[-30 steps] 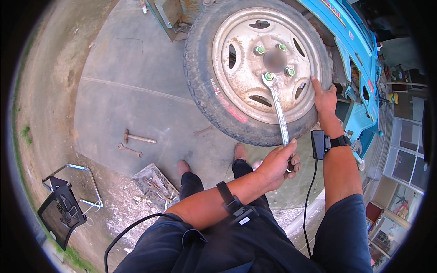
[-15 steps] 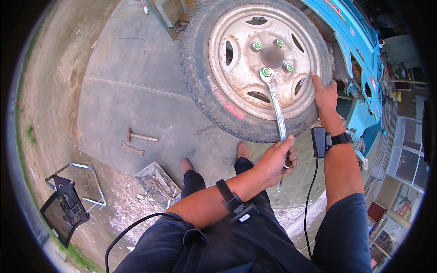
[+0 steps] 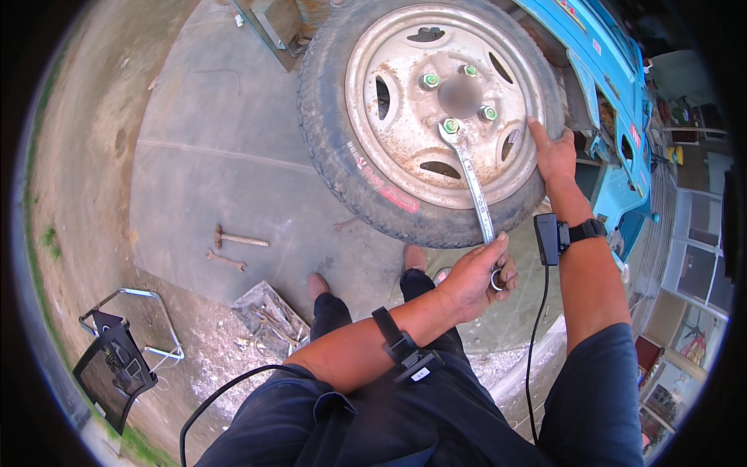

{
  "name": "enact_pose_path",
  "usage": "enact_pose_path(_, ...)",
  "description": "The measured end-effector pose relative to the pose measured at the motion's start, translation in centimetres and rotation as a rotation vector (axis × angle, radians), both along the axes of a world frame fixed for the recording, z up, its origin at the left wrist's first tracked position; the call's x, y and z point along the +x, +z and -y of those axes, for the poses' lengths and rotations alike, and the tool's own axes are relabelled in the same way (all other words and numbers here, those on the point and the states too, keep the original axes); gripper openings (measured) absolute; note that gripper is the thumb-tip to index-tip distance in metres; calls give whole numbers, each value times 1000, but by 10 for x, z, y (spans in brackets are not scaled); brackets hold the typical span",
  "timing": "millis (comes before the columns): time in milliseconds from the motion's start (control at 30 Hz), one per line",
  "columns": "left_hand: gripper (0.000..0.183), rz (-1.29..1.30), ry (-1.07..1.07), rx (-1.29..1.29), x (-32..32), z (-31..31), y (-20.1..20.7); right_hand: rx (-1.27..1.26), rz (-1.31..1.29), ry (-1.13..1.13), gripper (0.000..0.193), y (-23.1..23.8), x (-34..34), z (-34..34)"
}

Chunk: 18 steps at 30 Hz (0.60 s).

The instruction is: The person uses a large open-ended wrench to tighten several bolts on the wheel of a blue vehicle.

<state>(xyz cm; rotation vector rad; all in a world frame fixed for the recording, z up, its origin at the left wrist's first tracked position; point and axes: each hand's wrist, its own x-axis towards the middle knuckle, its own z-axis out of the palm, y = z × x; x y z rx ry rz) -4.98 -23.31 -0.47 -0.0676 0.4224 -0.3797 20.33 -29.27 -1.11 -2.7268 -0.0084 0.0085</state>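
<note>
My left hand is closed round the lower end of a long silver combination wrench; its ring end shows beside my fingers. The wrench's upper jaw sits on the lowest green-topped wheel nut of a rusty, pale steel wheel. Several such nuts surround the round hub in the middle. A black tyre encircles the wheel. My right hand lies on the tyre and rim at the right, thumb and fingers apart, gripping no tool.
A blue vehicle body rises at the right behind the tyre. On the ground at the left lie a hammer and a rusty open-end wrench. A tool tray stands near my feet, and a metal-framed chair at the far left.
The view has shifted slightly, so the wheel appears a little further left. The wrench stays on the same nut, with my left hand still round its lower end. My right hand remains on the tyre.
</note>
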Motion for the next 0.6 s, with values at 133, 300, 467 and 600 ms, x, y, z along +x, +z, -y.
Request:
enact_pose_path(133,40,8,-18,-11,4,0,2,-5,-25,0,99,5,-1,-4)
enact_pose_path(300,41,26,-44,-17,6,1,9,42,-24,9,105,0,10,5)
enact_pose_path(467,39,57,-38,-57,0,-2,7,60,-79,-14,111,20,-14,-16)
enact_pose_path(600,35,69,-44,-101,-2,0,8,60,-31,-54,94,8,-9,-4)
